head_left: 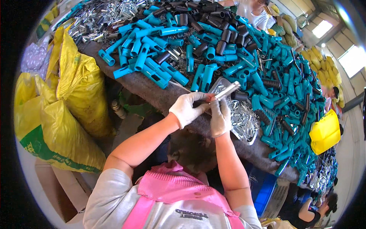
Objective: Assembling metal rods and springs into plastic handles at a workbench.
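In front of my chest both hands meet at the near edge of the heaped table, each in a white glove with bare fingertips showing at the left one. My right hand (221,119) is closed round a shiny silver metal tube (228,91), which points up and to the right. My left hand (187,110) pinches at the tube's lower end; any smaller piece between its fingertips is too small to make out. Just beyond and right of the hands lies a metal tray (249,142) filled with small silver pins (241,119).
Teal slotted tubes (152,72), black sleeves (223,45) and dark springs are piled across the table, with silver parts (103,17) at far left. Yellow sacks (82,82) stand at left. A yellow sheet (325,132), a blue crate (265,194) and other people are at right.
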